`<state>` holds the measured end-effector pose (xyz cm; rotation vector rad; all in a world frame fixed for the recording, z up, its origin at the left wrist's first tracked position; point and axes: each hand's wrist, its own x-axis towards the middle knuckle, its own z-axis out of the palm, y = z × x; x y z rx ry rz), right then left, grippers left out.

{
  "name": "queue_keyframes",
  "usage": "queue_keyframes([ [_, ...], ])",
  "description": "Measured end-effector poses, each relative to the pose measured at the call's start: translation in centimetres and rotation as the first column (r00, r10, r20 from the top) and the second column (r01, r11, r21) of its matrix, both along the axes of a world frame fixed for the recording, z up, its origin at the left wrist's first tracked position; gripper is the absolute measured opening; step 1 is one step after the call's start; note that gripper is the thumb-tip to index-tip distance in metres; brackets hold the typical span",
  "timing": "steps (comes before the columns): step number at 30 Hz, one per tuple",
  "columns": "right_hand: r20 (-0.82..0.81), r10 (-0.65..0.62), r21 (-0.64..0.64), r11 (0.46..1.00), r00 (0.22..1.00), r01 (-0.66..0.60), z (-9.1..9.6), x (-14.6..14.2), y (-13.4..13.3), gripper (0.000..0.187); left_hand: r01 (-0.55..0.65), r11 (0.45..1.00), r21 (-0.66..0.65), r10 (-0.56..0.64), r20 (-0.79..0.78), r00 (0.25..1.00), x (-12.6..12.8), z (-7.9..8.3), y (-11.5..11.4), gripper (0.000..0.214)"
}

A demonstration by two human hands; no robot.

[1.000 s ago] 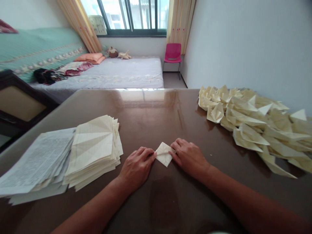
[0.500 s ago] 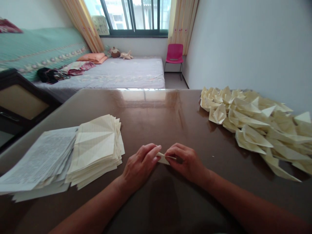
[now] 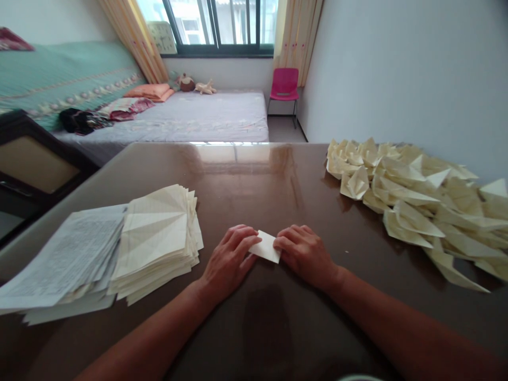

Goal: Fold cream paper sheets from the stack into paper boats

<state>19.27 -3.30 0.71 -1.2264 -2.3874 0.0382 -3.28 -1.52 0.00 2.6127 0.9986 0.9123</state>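
Note:
A small folded piece of cream paper [image 3: 266, 247] lies flat on the brown table [image 3: 246, 180] between my hands. My left hand [image 3: 230, 259] rests on its left edge, fingers curled and pressing down. On the right edge sits my right hand [image 3: 305, 254], fingertips bent and pinned against the fold. Both forearms reach in from the bottom of the view.
A stack of creased cream sheets [image 3: 159, 235] lies at the left, beside a pile of printed pages [image 3: 59, 259]. Many folded paper shapes [image 3: 416, 196] are heaped along the right by the wall. Beyond the table are a bed [image 3: 190, 114] and a pink chair [image 3: 286, 84].
The paper went from a flat diamond shape to being lifted and folded over between my fingers. Now it lies flat again as a narrower piece, with both hands pressing it.

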Motion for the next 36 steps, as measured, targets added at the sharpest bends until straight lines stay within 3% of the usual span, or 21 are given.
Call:
queue_keyframes([
  [2, 0.103, -0.021, 0.03, 0.999, 0.994, 0.018, 0.0, 0.0, 0.0, 0.014, 0.026, 0.997, 0.07, -0.021, -0.069, 0.997, 0.1, 0.1, 0.0, 0.019],
  [5, 0.167, 0.026, 0.027, 0.999, 0.986, -0.031, 0.1, 0.0, 0.1, 0.013, 0.08, 0.995, 0.06, -0.068, -0.181, 0.981, 0.1, 0.3, -0.2, 0.017],
  [10, 0.066, 0.181, -0.038, 0.983, 0.981, -0.179, -0.1, 0.4, 0.5, 0.016, 0.062, 0.998, -0.012, -0.063, -0.272, 0.96, 0.1, 0.8, -0.8, 0.021],
  [13, 0.012, 0.208, -0.099, 0.974, 0.978, -0.206, -0.3, 0.8, 0.7, 0.019, 0.041, 0.998, -0.041, -0.051, -0.283, 0.958, 0.0, 1.0, -1.1, 0.019],
  [18, -0.131, 0.143, -0.229, 0.958, 0.981, -0.17, -0.9, 1.0, 1.3, 0.021, -0.017, 0.984, -0.178, -0.019, -0.198, 0.98, -0.4, 0.6, -0.9, 0.023],
  [22, -0.24, 0.022, -0.286, 0.954, 0.97, -0.092, -1.4, 0.4, 1.5, 0.019, -0.091, 0.96, -0.263, 0.056, -0.135, 0.989, -0.4, 0.1, -0.2, 0.022],
  [28, -0.245, -0.176, -0.326, 0.941, 0.954, 0.09, -1.6, -0.9, 1.1, 0.012, -0.186, 0.94, -0.287, 0.141, -0.17, 0.975, 0.1, -0.2, 0.2, 0.016],
  [36, -0.168, -0.123, -0.281, 0.957, 0.978, 0.072, -1.6, -1.0, 1.4, 0.012, -0.224, 0.956, -0.19, 0.158, -0.309, 0.938, 0.6, -0.4, 0.3, 0.021],
])
